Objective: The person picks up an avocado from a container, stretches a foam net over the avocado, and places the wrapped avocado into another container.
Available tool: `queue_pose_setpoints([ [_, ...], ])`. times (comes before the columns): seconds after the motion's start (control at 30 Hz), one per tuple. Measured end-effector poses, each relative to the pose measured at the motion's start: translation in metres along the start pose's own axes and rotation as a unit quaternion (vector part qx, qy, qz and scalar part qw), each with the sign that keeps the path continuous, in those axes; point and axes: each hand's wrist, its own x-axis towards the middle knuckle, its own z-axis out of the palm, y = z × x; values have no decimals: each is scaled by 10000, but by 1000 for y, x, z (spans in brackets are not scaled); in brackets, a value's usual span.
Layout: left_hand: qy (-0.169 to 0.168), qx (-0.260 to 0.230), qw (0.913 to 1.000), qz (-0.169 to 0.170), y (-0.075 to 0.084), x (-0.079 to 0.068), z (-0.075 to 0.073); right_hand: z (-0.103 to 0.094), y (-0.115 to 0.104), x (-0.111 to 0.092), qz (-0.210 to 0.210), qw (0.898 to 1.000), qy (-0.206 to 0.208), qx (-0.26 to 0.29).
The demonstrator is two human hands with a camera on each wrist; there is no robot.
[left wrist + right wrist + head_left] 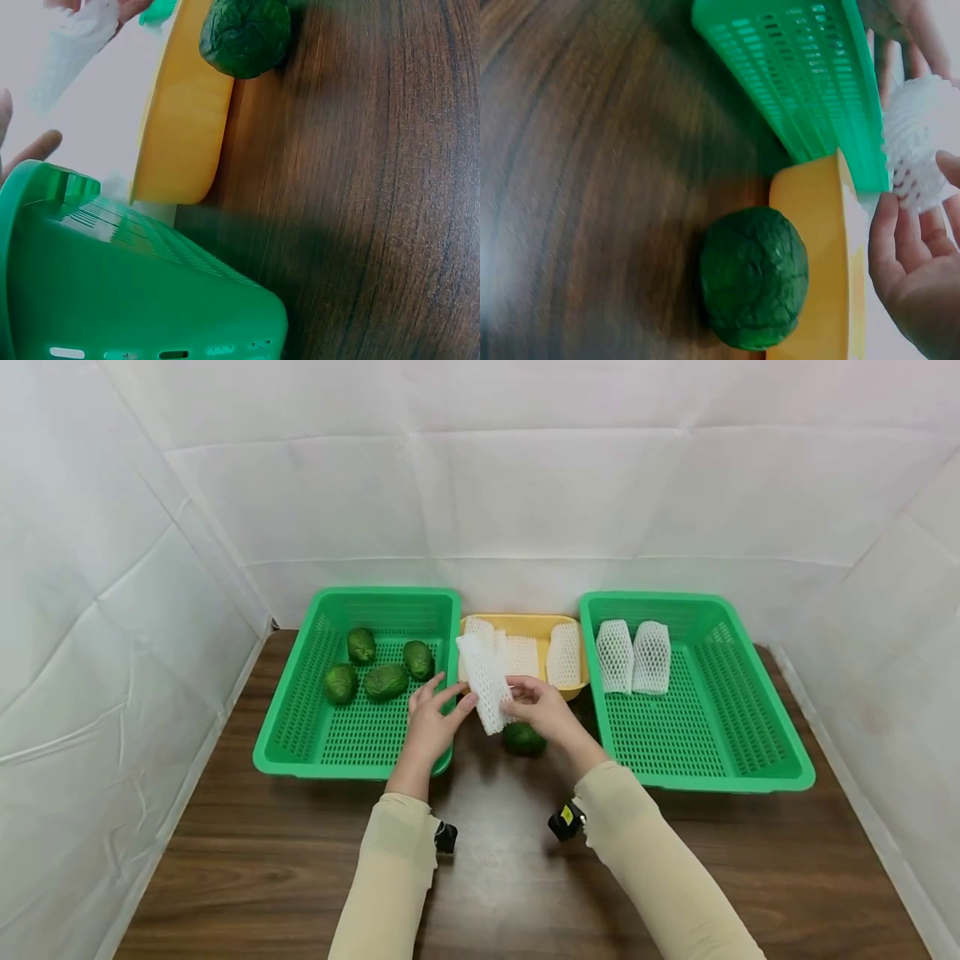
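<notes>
My right hand pinches a white foam mesh sleeve by its lower end, thumb on one side and fingers on the other. To the left of the sleeve, my left hand has its fingers spread, with thumb and forefinger close to the mesh. The left wrist view shows a gap between these left fingers and the sleeve. Below the right hand, a wrinkled dark green avocado-like fruit lies on the table, in front of a yellow bin.
Several similar green fruits lie in the left green basket. The yellow bin holds more foam sleeves. Two sleeve-covered items lie in the right green basket. White sheeting encloses the wooden table.
</notes>
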Motion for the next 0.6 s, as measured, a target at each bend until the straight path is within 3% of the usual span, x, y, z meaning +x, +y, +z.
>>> queue_pose_setpoints([
  [0.33,27,-223,9975,663,-2,0,-2,5,3,-4,78,9975,-689,144],
  [0.43,17,-207,9966,800,-2,-1,-2,5,2,-5,172,9978,-586,271],
  [0.6,68,-365,9967,724,-2,-2,-3,7,5,-4,172,9998,17,120],
])
